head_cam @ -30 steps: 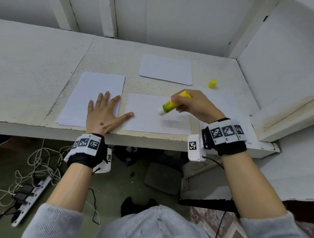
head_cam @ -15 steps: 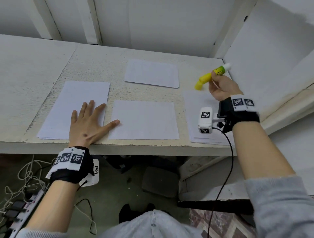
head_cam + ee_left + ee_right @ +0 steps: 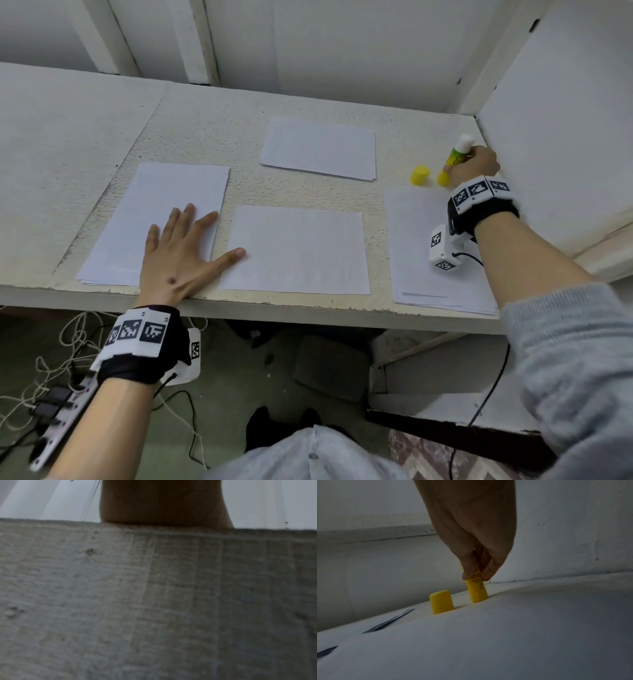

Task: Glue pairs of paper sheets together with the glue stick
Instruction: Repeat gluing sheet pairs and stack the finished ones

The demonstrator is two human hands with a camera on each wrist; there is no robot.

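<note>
Head view: rough white tabletop [image 3: 205, 137].

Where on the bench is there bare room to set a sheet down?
Bare bench lies left of the far sheet and behind the left stack. It is crowded at the right corner: cap, glue stick in the right hand, right stack.

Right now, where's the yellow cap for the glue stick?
In the head view the yellow cap stands on the table at far right, just left of the glue stick held by the right hand, beyond the right paper stack.
</note>
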